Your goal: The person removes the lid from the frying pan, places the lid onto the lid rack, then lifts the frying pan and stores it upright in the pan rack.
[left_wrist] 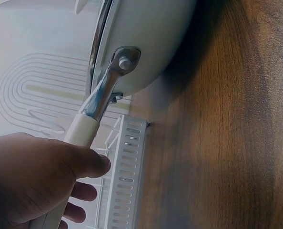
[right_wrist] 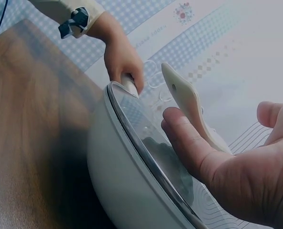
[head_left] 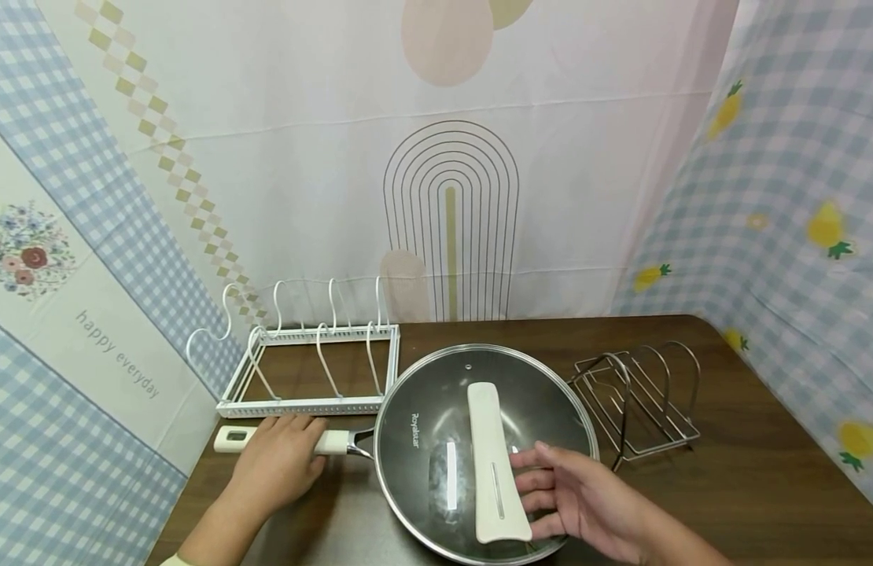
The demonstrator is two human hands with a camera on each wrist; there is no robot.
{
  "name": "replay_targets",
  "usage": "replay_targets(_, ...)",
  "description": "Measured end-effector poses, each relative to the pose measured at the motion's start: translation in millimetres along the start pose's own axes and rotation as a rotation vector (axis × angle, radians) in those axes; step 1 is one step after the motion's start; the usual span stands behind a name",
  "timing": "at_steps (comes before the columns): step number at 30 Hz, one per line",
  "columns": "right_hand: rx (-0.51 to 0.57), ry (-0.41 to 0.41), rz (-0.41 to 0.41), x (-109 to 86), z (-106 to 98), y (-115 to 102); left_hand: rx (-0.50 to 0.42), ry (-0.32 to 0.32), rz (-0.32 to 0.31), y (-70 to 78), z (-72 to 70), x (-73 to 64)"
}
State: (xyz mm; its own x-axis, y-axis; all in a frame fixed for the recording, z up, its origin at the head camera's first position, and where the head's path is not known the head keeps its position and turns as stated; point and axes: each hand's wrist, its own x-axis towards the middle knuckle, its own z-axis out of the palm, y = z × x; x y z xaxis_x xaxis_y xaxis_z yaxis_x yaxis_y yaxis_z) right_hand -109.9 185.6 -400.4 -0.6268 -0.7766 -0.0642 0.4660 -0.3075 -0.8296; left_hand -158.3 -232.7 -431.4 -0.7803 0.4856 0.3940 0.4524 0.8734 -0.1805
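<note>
A white pan (left_wrist: 156, 38) with a long cream handle (head_left: 333, 442) sits on the wooden table. Its glass lid (head_left: 436, 393), marked "Royalstar", lies on top and carries a long cream lid handle (head_left: 488, 456). My left hand (head_left: 284, 456) grips the pan's handle, fingers and thumb around it, as the left wrist view (left_wrist: 41, 176) also shows. Beside the lid handle's right edge is my right hand (head_left: 574, 495), its fingers extended and thumb apart in the right wrist view. Whether those fingertips touch the lid handle I cannot tell.
A white rack (head_left: 302, 407) with upright wire loops stands behind the pan's handle at the left. To the right of the pan is a smaller metal wire rack (head_left: 649, 450). Patterned cloth (head_left: 323, 181) hangs behind the table (head_left: 748, 472) and along both sides.
</note>
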Motion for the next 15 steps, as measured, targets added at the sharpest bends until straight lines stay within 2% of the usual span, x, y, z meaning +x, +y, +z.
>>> replay_targets(5, -0.027, -0.004, -0.008, 3.1, 2.2, 2.8, 0.004, 0.017, 0.01, 0.6, 0.9, -0.2)
replay_targets(15, -0.037, 0.003, -0.011, 8.3, 5.4, 5.2, 0.007, 0.011, 0.013, -0.6, 3.3, -0.6)
